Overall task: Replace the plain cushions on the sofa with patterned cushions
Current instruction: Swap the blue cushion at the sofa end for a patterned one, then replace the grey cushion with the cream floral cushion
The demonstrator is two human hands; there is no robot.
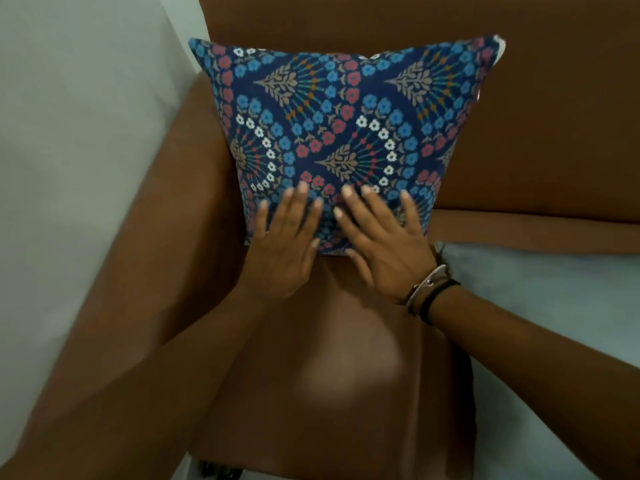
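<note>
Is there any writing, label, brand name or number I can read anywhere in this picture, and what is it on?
None can be read. The patterned cushion shows only flowers and leaf shapes, no letters. The sofa is plain brown. The bracelets beside the right hand bear no legible marking.

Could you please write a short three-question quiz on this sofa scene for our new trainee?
1. True or false: the patterned cushion stands upright against the sofa backrest.
2. Which wrist carries the bracelets? A) left B) right C) both
3. Fill in: the left hand and right hand lie flat on the cushion's ______ edge.

Key
1. True; it leans on the backrest in the corner by the armrest.
2. B; the bands sit on the right wrist only.
3. Lower; both hands are open, with their fingers spread over the bottom part of the cover.
</note>
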